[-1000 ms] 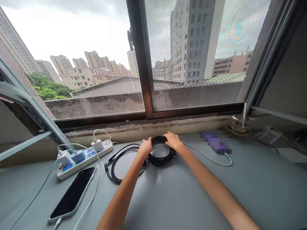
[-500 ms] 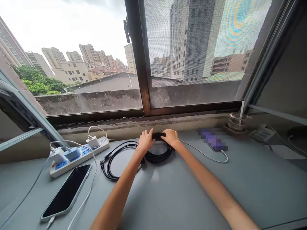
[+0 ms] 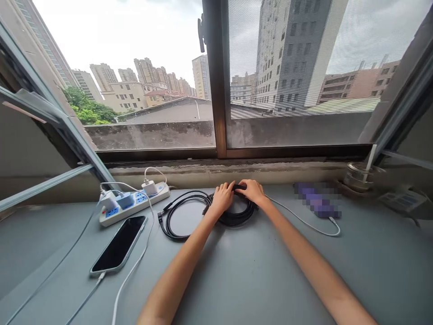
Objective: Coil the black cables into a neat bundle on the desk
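Note:
A thick coil of black cable [image 3: 237,220] lies on the grey tabletop. At its far side a short black band [image 3: 240,186], perhaps a cable tie, spans the gap between my hands. My left hand [image 3: 222,198] is closed over the coil's upper left, its fingertips at the band. From the right, my right hand [image 3: 252,191] pinches the band and the coil's far edge with bent fingers. A smaller loop of black cable [image 3: 168,225], with plugs on its ends, lies left of the coil, partly behind my left forearm.
A white power strip [image 3: 135,210] with chargers plugged in stands at the left. In front of it a phone [image 3: 119,246] lies on its white cable. A purple, blurred-out phone [image 3: 318,203] charges at the right, near a cup with a straw [image 3: 360,176]. The window sill [image 3: 189,172] borders the back.
My left index finger, raised before, has come down to the black band. My hands have drawn closer together over the coil. The whole view has shifted a little.

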Demonstrator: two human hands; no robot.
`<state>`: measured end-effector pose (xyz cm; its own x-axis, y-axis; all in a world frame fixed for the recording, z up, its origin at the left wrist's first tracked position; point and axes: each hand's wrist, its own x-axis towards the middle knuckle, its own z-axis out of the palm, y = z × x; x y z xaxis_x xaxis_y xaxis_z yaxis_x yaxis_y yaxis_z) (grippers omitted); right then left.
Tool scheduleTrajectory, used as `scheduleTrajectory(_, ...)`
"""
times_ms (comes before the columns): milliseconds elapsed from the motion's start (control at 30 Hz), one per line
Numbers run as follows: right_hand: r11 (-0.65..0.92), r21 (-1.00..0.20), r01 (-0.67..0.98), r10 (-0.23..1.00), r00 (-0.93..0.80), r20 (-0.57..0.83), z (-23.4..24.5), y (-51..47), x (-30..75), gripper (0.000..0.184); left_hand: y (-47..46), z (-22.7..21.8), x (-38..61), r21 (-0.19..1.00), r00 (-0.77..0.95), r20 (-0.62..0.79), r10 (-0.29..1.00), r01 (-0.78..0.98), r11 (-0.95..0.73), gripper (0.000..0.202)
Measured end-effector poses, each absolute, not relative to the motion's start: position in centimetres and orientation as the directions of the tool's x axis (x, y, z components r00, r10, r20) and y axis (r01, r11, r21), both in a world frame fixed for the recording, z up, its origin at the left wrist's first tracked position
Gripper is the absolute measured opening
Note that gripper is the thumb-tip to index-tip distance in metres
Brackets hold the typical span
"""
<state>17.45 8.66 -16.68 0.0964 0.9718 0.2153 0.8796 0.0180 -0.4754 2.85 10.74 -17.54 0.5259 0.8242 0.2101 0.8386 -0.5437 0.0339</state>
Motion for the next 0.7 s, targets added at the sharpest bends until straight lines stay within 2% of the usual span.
scheduleTrajectory(133,0.068,-0.484,0.872,0.943,0.103,0.317,-16.3,8.4,17.6,0.014,10.4,-17.8,3.0,0.065,0.505,0.210,0.837,0.847,-0.527,0.047)
scheduleTrajectory(233,0.091,-0.499,0.862,0.910,0.131,0.393,-15.1,8.1,17.9,0.010,10.5,-18.0,3.0,0.113,0.494,0.206,0.844,0.845,-0.522,0.048)
scheduleTrajectory(367,0.122,-0.529,0.840,0.842,0.194,0.503,-12.5,7.3,18.4,0.015,11.3,-17.1,2.7,0.225,0.477,0.184,0.859,0.831,-0.509,0.048)
scheduleTrajectory(500,0.163,-0.557,0.814,0.762,0.255,0.595,-9.5,5.7,18.6,0.025,12.7,-14.2,0.9,0.352,0.422,0.169,0.891,0.818,-0.454,0.043)
scheduleTrajectory(600,0.218,-0.574,0.789,0.728,0.261,0.634,-7.5,4.2,18.5,0.028,13.3,-11.5,-1.6,0.418,0.348,0.094,0.933,0.837,-0.354,0.041)
scheduleTrajectory(700,0.290,-0.593,0.751,0.691,0.264,0.673,-6.1,2.8,18.3,0.028,13.2,-9.5,-4.2,0.444,0.279,-0.058,0.959,0.867,-0.225,0.044)
